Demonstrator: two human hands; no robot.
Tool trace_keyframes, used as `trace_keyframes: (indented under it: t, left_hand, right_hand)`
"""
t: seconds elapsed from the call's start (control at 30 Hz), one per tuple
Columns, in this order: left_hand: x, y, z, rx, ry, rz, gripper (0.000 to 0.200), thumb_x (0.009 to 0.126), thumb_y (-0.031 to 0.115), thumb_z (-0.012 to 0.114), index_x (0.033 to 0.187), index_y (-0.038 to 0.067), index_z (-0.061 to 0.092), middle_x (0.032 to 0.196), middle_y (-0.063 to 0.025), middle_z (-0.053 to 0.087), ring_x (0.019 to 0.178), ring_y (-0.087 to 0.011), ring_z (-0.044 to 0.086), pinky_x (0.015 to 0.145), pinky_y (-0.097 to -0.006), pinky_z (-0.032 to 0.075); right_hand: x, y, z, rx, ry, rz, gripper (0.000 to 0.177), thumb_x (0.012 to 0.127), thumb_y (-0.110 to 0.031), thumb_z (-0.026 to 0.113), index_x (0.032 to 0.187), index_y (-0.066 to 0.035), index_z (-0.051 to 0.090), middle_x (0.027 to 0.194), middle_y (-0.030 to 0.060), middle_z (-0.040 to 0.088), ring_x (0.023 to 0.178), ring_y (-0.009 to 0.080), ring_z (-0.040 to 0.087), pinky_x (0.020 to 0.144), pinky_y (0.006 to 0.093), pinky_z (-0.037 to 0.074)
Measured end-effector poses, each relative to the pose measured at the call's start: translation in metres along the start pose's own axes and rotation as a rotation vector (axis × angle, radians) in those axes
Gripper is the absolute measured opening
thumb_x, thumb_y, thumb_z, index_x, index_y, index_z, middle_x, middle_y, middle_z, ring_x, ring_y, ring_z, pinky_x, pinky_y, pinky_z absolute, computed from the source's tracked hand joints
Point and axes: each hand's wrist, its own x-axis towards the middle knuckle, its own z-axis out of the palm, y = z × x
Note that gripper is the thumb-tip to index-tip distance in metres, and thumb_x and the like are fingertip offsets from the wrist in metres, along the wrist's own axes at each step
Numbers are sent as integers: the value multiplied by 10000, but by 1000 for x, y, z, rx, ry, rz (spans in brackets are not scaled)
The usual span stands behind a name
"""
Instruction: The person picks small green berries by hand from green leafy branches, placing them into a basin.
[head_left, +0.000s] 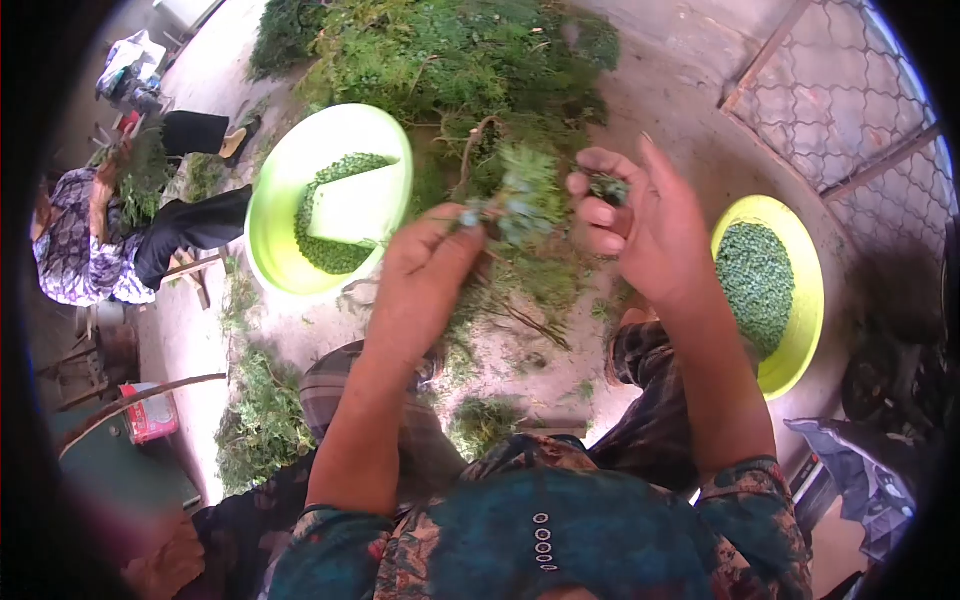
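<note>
My left hand (430, 270) is closed on a leafy green sprig (525, 200), pinched between thumb and fingers; the sprig's leaves are blurred. To the right of the sprig, my right hand (640, 215) is raised with fingers curled round a small clump of green berries (608, 188). A light green basin (265, 225) at the left holds green berries and a pale flat piece (350, 208). At the right, a yellow-green basin (805, 300) contains many green berries. Beyond my hands lies a big pile of leafy branches (450, 60).
Another person (90, 230) sits at the far left, holding greenery. Loose sprigs (260, 410) lie on the floor. A red and white bucket (152, 412) stands at the lower left. Part of another person (165, 560) shows below it. A metal lattice (840, 100) is at the upper right.
</note>
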Motion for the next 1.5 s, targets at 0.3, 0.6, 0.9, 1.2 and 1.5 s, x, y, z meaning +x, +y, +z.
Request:
trace_keyframes:
  t: [0.3,0.6,0.9,1.2,1.5]
  left_hand:
    - [9,-1,15,-275,309,-46,485,819,81,691,1232,-16,456,989,-92,619,862,-129,579,762,-249,474]
    - [13,-6,48,-259,185,97,646,752,-40,712,1279,-22,340,1074,-147,579,888,-183,615,816,-289,505]
    - [15,-5,53,-205,384,160,464,755,-34,648,1172,-45,444,982,-87,612,822,-103,592,701,-221,500]
    - [19,-7,32,-338,424,165,391,820,-23,626,1169,-31,447,937,-64,639,830,-91,586,730,-212,473]
    - [16,-11,24,31,248,91,267,885,41,560,1143,-26,543,848,-3,611,759,-45,515,691,-206,437]
  right_hand:
    - [-2,8,5,-30,-43,52,448,954,-408,331,1067,-4,489,884,126,505,609,139,420,444,248,323]
    - [-6,29,16,-198,-58,28,337,954,-307,366,1059,-12,492,944,101,567,563,93,398,391,214,305]
    - [-7,38,24,-320,-70,-88,228,900,-139,432,1071,-1,493,792,55,559,479,56,370,361,198,286]
    - [-5,37,21,-371,-47,-8,283,828,-120,445,1069,12,511,724,37,523,467,45,357,363,194,275]
    - [-11,20,25,-532,-118,-291,181,933,-203,527,975,-30,557,696,-8,522,519,39,415,430,171,317]
